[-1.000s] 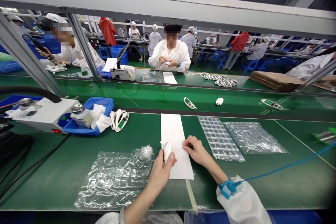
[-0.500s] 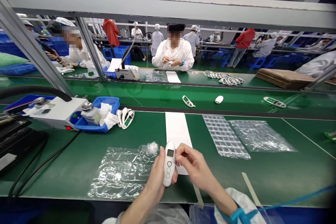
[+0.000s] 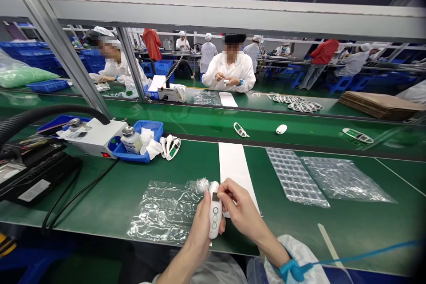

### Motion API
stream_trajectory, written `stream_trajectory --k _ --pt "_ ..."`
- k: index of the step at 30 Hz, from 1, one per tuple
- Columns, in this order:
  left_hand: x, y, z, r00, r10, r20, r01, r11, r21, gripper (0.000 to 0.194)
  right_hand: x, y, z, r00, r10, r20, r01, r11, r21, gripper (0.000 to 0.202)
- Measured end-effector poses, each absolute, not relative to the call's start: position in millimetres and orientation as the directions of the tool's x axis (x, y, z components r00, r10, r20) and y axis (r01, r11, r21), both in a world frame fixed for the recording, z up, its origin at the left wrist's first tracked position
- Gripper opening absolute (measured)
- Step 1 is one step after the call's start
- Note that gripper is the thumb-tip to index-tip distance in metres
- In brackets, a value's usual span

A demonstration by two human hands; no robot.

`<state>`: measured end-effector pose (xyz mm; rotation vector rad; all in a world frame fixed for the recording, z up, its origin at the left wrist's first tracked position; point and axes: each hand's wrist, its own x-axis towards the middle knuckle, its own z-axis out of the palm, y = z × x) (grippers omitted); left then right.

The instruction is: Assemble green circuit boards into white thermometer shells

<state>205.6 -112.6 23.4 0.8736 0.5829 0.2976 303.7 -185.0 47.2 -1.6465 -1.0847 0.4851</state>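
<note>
Upright in my left hand [image 3: 199,222] is a white handheld device [image 3: 214,221] with a small dark display and several round buttons down its front. The fingers are wrapped round its body. My right hand [image 3: 242,209] is closed in a pinch, its thumb and fingertips at the display's upper right edge. Whatever lies between those fingertips is too small to make out. A blue band circles the right wrist. Just left of the device lies a clear plastic sheet [image 3: 161,213], with a crumpled bit of clear film [image 3: 201,184] at its corner. Beyond the right hand is a white paper strip [image 3: 233,162].
A gridded clear plastic sheet [image 3: 296,177] and a clear plastic bag [image 3: 346,179] lie to the right. On the left stand a blue tray [image 3: 133,156] with a bottle, white shells [image 3: 171,147] and a white box with a hose [image 3: 96,135]. White parts [image 3: 281,129] rest on the green belt beyond.
My right thumb and fingers have moved from beside the device onto its display's edge. The camera view has shifted, so the bench appears farther right.
</note>
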Motion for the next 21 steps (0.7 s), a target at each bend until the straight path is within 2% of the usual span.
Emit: stream_trajectory --k 9,14,16,19,21 --pt "205.7 -113.7 21.9 0.795 0.479 -0.373 -0.013 0.627 0.779 0.062 304.3 -184.5 44.9 0.517 0.834 0.193 0.417 -0.048 -0.908 0.015" --pt "202.6 -115.2 21.2 0.791 0.511 -0.335 -0.008 0.557 0.83 0.058 300.3 -182.6 46.1 0.527 0.825 0.206 0.452 -0.067 -0.889 0.015" --pt "200.7 -113.7 20.9 0.793 0.535 -0.29 0.005 0.471 0.882 0.05 298.1 -180.9 42.6 0.545 0.825 0.153 0.364 -0.069 -0.929 0.015" --pt "197.5 -108.7 20.4 0.799 0.562 -0.214 0.016 0.336 0.942 0.039 296.4 -177.3 33.9 0.551 0.834 0.014 0.088 -0.041 -0.995 0.017" --pt "195.2 -105.2 20.8 0.812 0.554 -0.182 0.024 0.28 0.96 0.037 296.6 -174.8 30.2 0.546 0.837 -0.02 -0.032 -0.003 -0.999 0.02"
